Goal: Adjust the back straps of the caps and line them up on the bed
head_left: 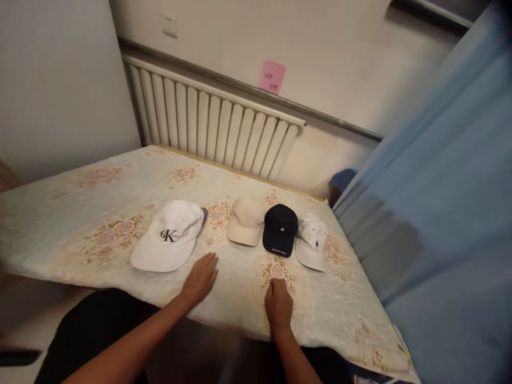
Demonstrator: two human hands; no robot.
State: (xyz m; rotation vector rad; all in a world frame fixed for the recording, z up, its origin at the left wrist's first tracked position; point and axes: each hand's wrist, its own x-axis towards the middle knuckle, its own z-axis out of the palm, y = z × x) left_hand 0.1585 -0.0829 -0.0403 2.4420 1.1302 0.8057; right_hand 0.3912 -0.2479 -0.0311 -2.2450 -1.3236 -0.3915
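Observation:
My left hand [201, 277] lies on the floral cover with its fingers stretched out, holding nothing. Just beyond it, to the left, is a white baseball cap [176, 234] with a black CK mark, its brim toward me. My right hand [279, 302] rests on the cover as a loose fist, with nothing seen in it. Ahead of that hand sits a black cap [280, 229] with small white lettering along its brim. A beige cap [247, 220] stands against its left side, and a white cap [312, 240] with a small dark emblem is at its right.
The floral cover [140, 178] is on a mattress-like surface. Behind it a white radiator [208, 117] runs along the wall, with a pink note [272, 76] above. A blue curtain [436, 213] hangs at the right. My dark-clothed legs are below the near edge.

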